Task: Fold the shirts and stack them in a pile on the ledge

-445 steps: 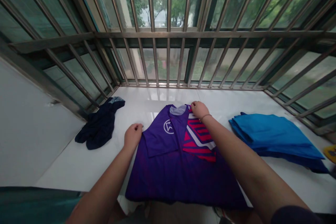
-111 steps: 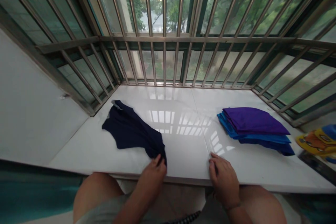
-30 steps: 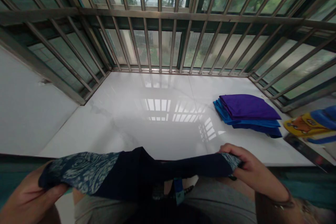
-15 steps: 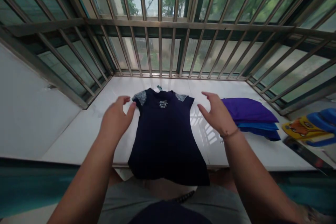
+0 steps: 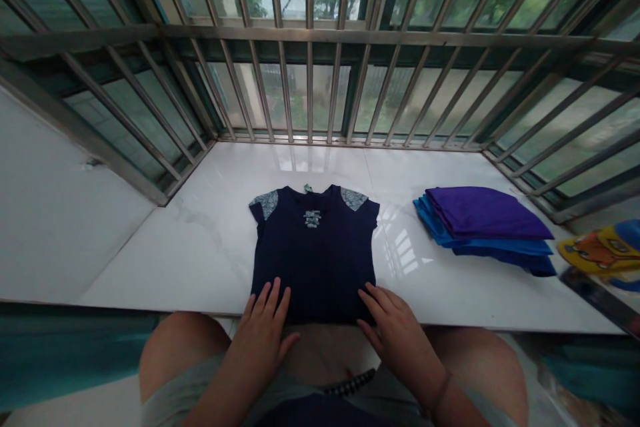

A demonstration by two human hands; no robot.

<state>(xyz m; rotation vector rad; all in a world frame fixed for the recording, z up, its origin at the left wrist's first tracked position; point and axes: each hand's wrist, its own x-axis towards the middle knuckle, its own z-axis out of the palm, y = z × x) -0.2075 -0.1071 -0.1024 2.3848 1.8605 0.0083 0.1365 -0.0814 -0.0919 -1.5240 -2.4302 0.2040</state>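
Note:
A dark navy short-sleeved shirt (image 5: pixel 314 253) lies spread on the white sill, neckline away from me. Pale patterned patches cover its shoulders, and a small light print sits below the neck. My left hand (image 5: pixel 265 317) rests flat at the shirt's lower left corner, fingers spread. At the lower right corner is my right hand (image 5: pixel 395 323), its fingers stretched onto the cloth and the thumb apart. Neither hand grips the fabric. The shirt's lower end is at the sill's front edge; whether it is tucked under there, I cannot tell.
Folded purple and blue clothes (image 5: pixel 487 220) form a stack on the right of the white sill (image 5: pixel 175 247). Beyond it lie a yellow and blue item (image 5: pixel 600 250) and a dark flat box (image 5: pixel 600 297). Metal window bars (image 5: pixel 310 93) close off the back and sides.
Both hands have come down from beside the sleeves to the shirt's lower corners. The shirt's lower part, which hung over the sill's edge, now ends at that edge. The shoulders sit slightly nearer me.

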